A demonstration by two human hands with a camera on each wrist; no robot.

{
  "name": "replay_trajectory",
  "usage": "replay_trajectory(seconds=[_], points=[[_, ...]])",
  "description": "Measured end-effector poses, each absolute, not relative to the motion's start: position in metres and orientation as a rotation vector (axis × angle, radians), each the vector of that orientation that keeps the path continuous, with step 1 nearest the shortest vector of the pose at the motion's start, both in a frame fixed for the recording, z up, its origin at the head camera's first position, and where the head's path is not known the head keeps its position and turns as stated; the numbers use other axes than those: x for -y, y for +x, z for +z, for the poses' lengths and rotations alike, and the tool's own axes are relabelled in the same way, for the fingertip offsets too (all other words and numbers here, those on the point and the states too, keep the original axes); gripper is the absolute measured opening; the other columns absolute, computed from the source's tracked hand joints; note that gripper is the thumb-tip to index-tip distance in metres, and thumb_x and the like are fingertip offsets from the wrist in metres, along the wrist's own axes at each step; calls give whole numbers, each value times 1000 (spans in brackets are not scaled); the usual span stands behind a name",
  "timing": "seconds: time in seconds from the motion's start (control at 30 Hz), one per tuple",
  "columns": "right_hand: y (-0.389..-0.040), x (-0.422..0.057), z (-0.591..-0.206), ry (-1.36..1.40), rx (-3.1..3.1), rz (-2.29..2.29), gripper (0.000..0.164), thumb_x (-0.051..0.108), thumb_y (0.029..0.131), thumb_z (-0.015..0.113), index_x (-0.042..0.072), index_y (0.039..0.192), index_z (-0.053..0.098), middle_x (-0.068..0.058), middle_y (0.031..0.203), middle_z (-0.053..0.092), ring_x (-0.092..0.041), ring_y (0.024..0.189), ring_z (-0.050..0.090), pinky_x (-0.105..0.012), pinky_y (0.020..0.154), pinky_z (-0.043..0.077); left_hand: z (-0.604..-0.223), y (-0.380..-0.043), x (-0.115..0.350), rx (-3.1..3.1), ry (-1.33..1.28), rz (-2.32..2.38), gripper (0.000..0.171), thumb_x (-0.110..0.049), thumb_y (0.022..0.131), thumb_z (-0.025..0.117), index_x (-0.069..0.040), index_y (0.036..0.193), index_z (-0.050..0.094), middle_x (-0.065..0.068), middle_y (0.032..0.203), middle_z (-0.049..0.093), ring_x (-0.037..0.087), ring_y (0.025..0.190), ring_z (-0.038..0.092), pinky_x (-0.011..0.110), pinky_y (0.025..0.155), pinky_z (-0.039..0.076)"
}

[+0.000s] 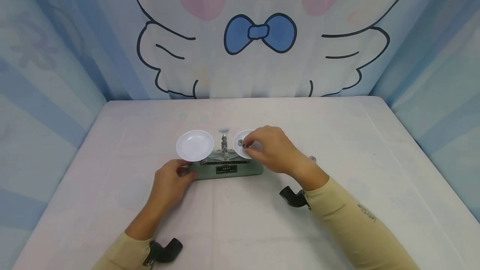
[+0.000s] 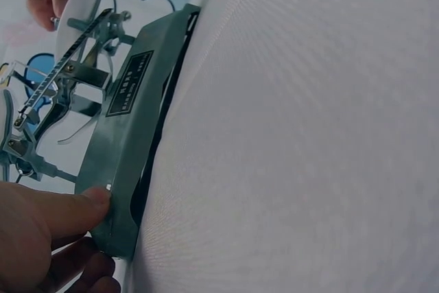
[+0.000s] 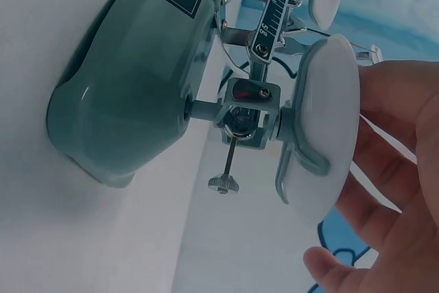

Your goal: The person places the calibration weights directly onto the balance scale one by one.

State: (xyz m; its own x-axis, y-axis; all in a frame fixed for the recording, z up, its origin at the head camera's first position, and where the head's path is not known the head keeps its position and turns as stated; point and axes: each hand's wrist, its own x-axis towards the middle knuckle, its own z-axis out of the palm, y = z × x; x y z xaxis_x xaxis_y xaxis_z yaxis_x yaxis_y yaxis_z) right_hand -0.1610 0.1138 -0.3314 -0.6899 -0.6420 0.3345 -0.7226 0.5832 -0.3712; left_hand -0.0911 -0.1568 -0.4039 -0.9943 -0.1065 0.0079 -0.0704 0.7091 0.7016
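A green balance scale (image 1: 202, 171) with two white pans stands on the table. My left hand (image 1: 170, 181) grips the left end of its base, the thumb on the near face in the left wrist view. Above the right pan (image 1: 237, 148), my right hand (image 1: 277, 150) pinches a small dark metal piece (image 1: 244, 146) between thumb and fingertips; its kind is too small to tell. A small shiny metal nut (image 1: 240, 142) shows beside the fingertips, over the right pan. Nothing lies in the left pan (image 1: 195, 146). In the right wrist view the pan hides the fingertips.
Another small shiny metal thing (image 1: 313, 158) sits on the table (image 1: 232, 220) behind the right wrist, partly hidden. The scale's pointer post (image 1: 224, 141) rises between the pans. A cartoon-printed cloth (image 1: 258, 70) hangs behind the table, with blue curtains at both sides.
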Motion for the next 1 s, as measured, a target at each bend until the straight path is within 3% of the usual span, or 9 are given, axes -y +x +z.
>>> replay_trajectory(seconds=[0.5, 1.0], points=[[-157, -105, -331, 1059, 2736, 563, 14, 20, 89, 76, 13, 101, 77, 1, 99, 75, -23, 95, 67, -52, 88, 49, -404, -90, 156, 2869, 162, -1169, 41, -7, 86, 77, 6, 123, 63, 21, 120, 65, 37, 108, 62, 51, 90, 53], [-155, -109, -328, 1013, 2753, 631, 17, 16, 90, 75, 7, 104, 74, -4, 102, 74, -24, 99, 67, -49, 92, 50, -405, -90, 157, 2845, 134, -1171, 40, -6, 86, 77, 7, 121, 64, 22, 118, 66, 37, 107, 64, 51, 89, 53]])
